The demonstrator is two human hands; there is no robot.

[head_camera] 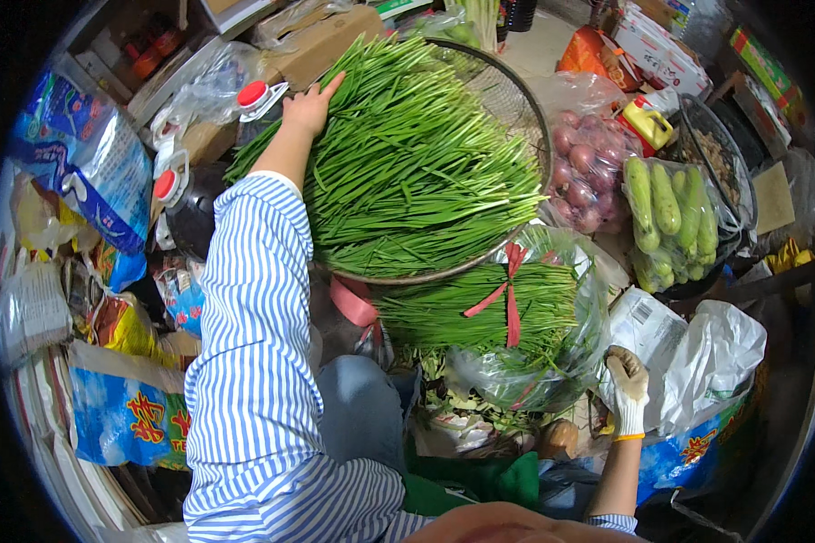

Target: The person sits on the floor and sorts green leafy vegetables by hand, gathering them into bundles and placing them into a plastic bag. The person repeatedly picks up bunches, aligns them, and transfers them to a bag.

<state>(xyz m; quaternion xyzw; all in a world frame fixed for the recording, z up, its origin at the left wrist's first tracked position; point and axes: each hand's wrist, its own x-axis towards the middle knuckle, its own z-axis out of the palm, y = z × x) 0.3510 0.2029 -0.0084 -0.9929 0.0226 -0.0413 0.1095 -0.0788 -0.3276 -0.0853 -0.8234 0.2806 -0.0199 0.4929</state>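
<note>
My bare left hand (310, 105) rests at the upper left edge of a big heap of garlic chives (407, 170), fingers spread over the leaves. The heap lies in a round wire-mesh basket (496, 78), pale stem ends to the right. Below the basket, a bundle of chives (435, 315) tied with red ribbon (511, 292) sits on a clear plastic bag (475, 370). My right hand (628, 380), in a white knitted glove with a soiled palm, is curled into a fist beside a white plastic bag (716, 356). Nothing shows in it.
A roll of pink ribbon (353, 302) hangs under the basket. To the right are bagged red onions (584, 166), bagged green gourds (672, 210) and a yellow jug (645, 125). Red-capped bottles (168, 183) stand left of my arm. Leaf scraps (462, 410) lie below the bundle.
</note>
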